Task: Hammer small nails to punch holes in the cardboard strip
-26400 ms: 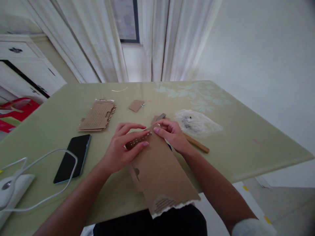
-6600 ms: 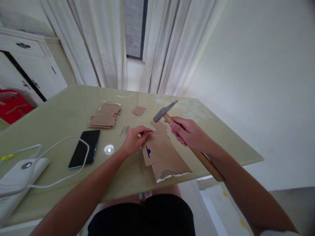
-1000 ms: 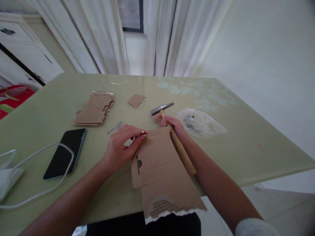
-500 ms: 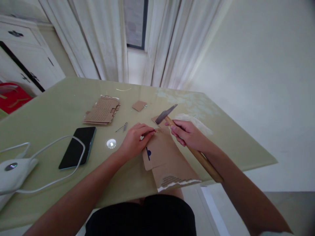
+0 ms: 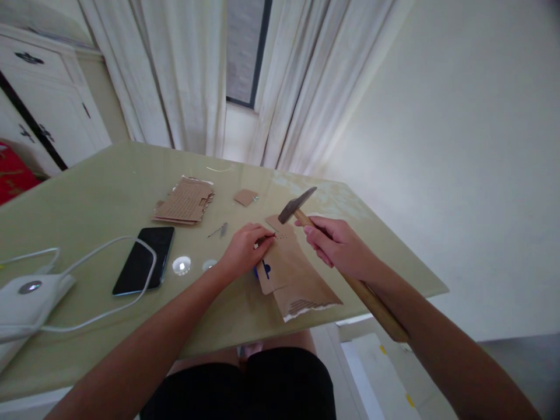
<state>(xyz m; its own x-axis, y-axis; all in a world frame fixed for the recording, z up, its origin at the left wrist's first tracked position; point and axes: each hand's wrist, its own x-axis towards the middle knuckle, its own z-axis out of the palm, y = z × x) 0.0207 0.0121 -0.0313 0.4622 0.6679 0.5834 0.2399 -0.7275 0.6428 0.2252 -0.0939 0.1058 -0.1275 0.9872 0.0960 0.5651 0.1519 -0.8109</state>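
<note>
A torn brown cardboard piece (image 5: 294, 274) lies on the green table (image 5: 105, 192) in front of me, with a row of small holes near its far edge. My left hand (image 5: 242, 249) pinches a small nail upright at that edge. My right hand (image 5: 339, 245) grips the wooden handle of a hammer (image 5: 297, 205); its metal head hovers raised just above and right of the nail.
A stack of perforated cardboard (image 5: 186, 200) and a small cardboard scrap (image 5: 245, 196) lie farther back. Loose nails (image 5: 220, 231) rest left of my left hand. A black phone (image 5: 143, 258), a white cable (image 5: 94, 274) and a white device (image 5: 24, 300) sit at left.
The hammer head has lifted slightly above the cardboard. My view has swung a little to the left and up; my left hand keeps pinching the nail at the same spot.
</note>
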